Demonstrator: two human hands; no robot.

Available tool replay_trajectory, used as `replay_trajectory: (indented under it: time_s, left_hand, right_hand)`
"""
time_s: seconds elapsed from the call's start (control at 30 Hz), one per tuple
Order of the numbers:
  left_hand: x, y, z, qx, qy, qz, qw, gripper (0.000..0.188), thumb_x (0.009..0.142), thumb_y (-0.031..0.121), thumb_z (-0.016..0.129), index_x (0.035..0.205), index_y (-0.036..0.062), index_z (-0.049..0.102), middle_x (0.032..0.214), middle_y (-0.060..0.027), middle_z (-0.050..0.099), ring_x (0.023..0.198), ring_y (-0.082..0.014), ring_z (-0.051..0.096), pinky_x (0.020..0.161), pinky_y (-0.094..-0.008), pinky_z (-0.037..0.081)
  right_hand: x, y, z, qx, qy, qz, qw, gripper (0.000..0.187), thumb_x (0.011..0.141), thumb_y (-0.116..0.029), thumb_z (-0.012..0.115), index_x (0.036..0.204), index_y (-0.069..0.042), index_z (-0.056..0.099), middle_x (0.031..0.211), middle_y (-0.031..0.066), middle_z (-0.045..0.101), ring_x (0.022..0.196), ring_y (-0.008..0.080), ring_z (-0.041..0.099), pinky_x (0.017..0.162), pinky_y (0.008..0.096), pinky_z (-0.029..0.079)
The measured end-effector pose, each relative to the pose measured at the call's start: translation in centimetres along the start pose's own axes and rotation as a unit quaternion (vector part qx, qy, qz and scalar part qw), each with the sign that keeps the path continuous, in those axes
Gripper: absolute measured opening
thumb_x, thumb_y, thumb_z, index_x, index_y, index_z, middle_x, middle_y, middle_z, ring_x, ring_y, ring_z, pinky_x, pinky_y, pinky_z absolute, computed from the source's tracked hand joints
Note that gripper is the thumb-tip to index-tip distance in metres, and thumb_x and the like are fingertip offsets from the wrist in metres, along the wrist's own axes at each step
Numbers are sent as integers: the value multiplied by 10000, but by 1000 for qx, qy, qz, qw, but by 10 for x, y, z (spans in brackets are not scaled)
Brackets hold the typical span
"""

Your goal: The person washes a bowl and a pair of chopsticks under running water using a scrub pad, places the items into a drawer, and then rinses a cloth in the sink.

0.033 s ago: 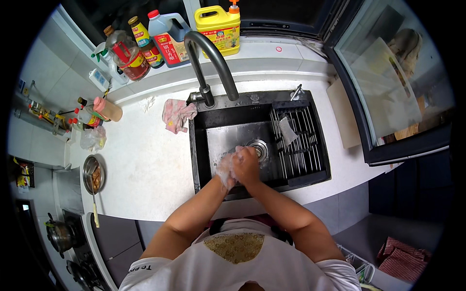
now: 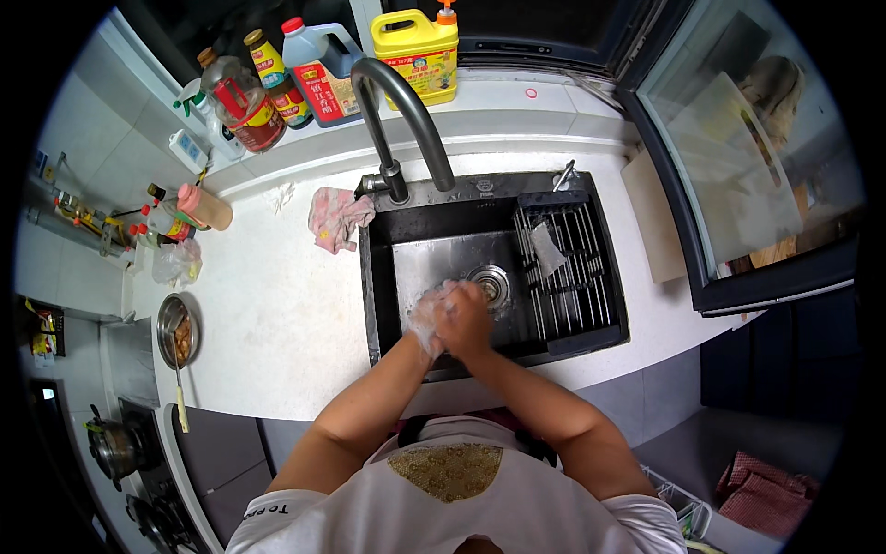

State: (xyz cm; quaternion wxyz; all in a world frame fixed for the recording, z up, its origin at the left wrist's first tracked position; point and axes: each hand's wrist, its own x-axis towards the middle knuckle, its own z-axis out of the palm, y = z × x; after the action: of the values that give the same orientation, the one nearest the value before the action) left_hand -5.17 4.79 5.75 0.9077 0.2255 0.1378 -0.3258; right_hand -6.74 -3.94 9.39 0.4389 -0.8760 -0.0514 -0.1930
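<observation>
Over the dark sink point(image 2: 374, 277), my two hands are pressed together. My left hand point(image 2: 427, 319) is coated with white lather, and its fingers are mostly hidden. My right hand point(image 2: 467, 319) closes over it from the right, slightly blurred. No tool or dish shows between them. Just beyond the hands is the metal drain point(image 2: 492, 282). Above the basin curves a grey faucet point(image 2: 406, 88), with no water visible coming from it.
A rack point(image 2: 572, 277) with a pale cloth point(image 2: 546, 249) spans the sink's right side. Left of the sink lie a pink rag point(image 2: 338, 220) and a metal bowl of food point(image 2: 169, 323). Bottles and a yellow jug point(image 2: 420, 69) line the sill. An open window point(image 2: 669, 198) juts in at right.
My right hand has shifted very slightly against the left and looks more blurred. Everything else stays in place.
</observation>
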Motion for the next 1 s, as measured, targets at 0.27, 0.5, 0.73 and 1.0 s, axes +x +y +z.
replay_trajectory:
  time_s: [0.27,0.5,0.73,1.0]
  left_hand:
    - [24,-19,-38,356,96,131,920,340,932,349,338,1007,88,543,958,-125,605,864,-232,598,781,-362,489]
    - [15,9,-27,961,-105,123,223,308,937,318,362,1061,98,538,1010,-74,599,867,-181,598,771,-291,493]
    - [-1,4,12,-44,109,-31,993,275,907,287,399,1029,80,534,962,-79,597,864,-195,585,759,-316,483]
    - [20,-8,-36,35,-83,19,996,293,904,313,367,972,85,538,922,-66,586,898,-185,556,810,-340,445]
  right_hand:
    - [1,26,7,-27,-46,66,996,157,751,-124,595,834,4,556,906,183,525,822,353,525,743,396,437]
    - [-19,5,16,12,7,-43,999,162,757,-118,590,857,4,556,930,193,525,845,355,519,760,409,427]
    - [-22,-5,15,39,48,-39,997,169,764,-113,585,881,5,555,955,203,525,869,357,513,777,422,418]
    - [-13,40,29,-28,71,19,997,177,768,-118,583,905,-9,557,938,195,551,865,358,517,775,433,414]
